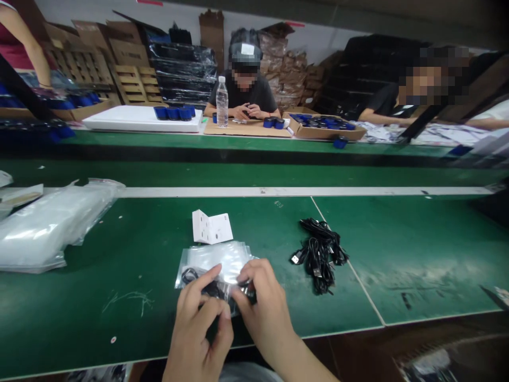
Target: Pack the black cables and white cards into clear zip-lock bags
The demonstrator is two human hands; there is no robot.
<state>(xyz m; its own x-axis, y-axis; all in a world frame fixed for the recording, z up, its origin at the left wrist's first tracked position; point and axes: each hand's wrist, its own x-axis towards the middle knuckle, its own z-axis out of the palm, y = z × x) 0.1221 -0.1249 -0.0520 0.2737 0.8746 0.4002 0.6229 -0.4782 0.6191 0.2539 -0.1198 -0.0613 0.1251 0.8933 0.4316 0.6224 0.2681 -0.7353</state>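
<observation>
Left hand [201,318] and right hand [263,303] together, pinching.

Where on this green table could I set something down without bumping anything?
Two bare patches: the green mat between the pile of clear bags and the left hand, and the wide stretch right of the black cables. The middle is crowded: the left hand and right hand pinch a small clear bag, with a white card just behind.

Green table [417,254], clear bags [217,257], white card [212,228], black cables [320,254]
</observation>
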